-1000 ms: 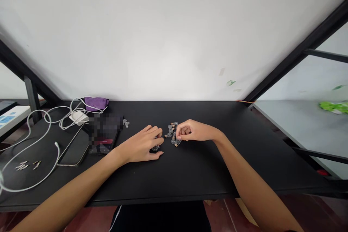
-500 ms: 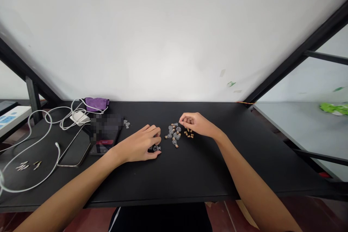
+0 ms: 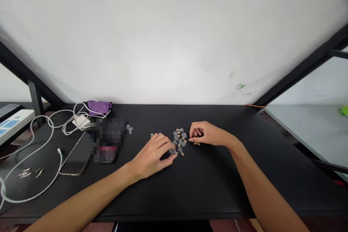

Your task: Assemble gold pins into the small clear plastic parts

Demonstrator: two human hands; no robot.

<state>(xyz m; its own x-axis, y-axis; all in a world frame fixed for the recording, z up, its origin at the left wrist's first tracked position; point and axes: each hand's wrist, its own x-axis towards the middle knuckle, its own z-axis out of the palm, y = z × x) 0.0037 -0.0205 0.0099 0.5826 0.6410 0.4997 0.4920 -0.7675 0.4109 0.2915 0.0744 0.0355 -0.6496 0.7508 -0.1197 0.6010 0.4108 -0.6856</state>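
A cluster of tiny glass bottles with cork stoppers (image 3: 179, 137) lies mid-table on the black table (image 3: 190, 181). My left hand (image 3: 154, 154) rests on the table just left of the cluster. Its fingertips are closed on one small glass bottle (image 3: 173, 151) at the cluster's near edge. My right hand (image 3: 208, 135) lies just right of the cluster, fingers curled down in a pinch over a few loose corks (image 3: 197, 143). What the pinch holds is hidden.
A pixelated phone (image 3: 107, 141) and a dark phone (image 3: 77, 159) lie at the left, with white cables (image 3: 40, 145), a white charger (image 3: 81, 121) and a purple cloth (image 3: 98, 107). Small metal pieces (image 3: 29, 172) lie far left. Two stray bottles (image 3: 129, 129) sit by the phone. A grey table (image 3: 307, 130) stands at the right.
My left hand slid right with a bottle to the cluster's edge. My right hand rose off the cluster, then came down on the loose corks to its right. The view shifted slightly.
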